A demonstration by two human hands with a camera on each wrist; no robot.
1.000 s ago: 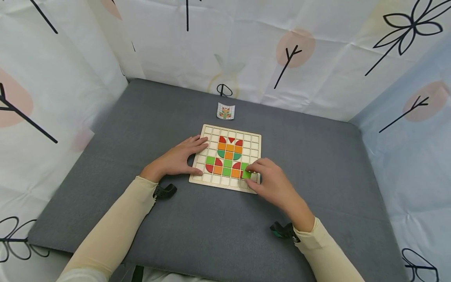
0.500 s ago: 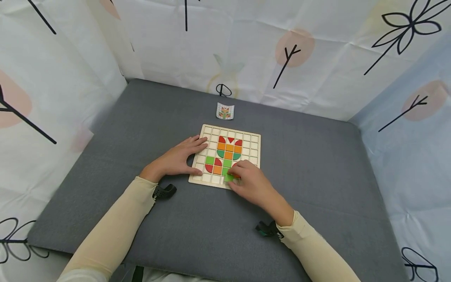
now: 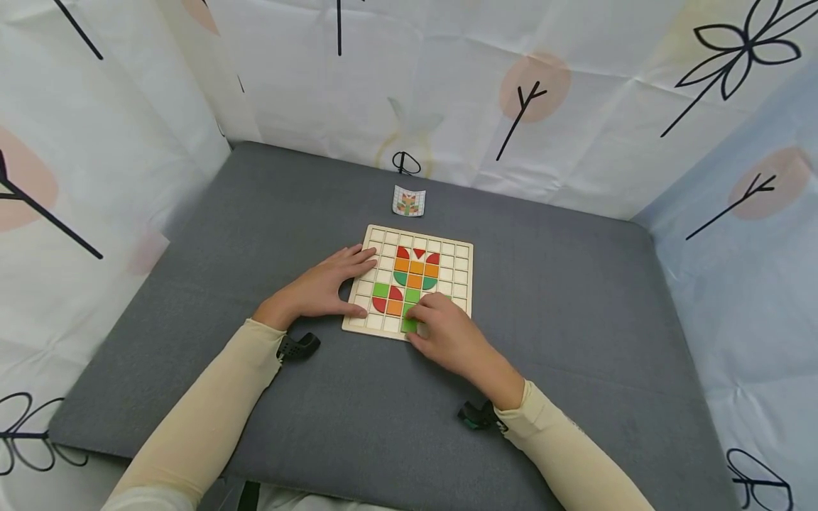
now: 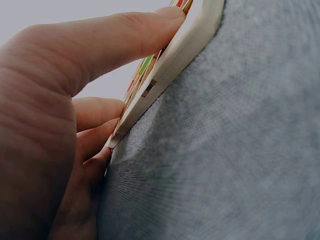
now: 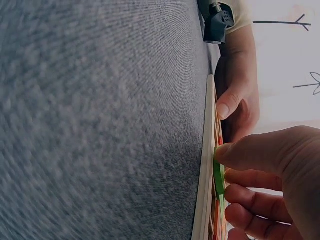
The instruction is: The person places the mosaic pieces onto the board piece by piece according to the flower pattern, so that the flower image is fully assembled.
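Note:
A square wooden grid board lies on the grey table, its cells partly filled with red, orange, green and teal pieces. My left hand rests on its left side, thumb and fingers spread along the rim; in the left wrist view the thumb lies on the board's edge. My right hand is over the lower right part and pinches a green square tile at the bottom of the central green column. In the right wrist view this tile sits between thumb and fingers, against the board. The hand hides several cells.
A small printed card with a coloured grid pattern lies behind the board. The grey table stretches out on both sides. Patterned white cloth hangs behind and at the sides. Dark devices are worn on both wrists.
My right hand has moved left across the board with the green tile, from the right side to the bottom of the central column. The left hand stays in place.

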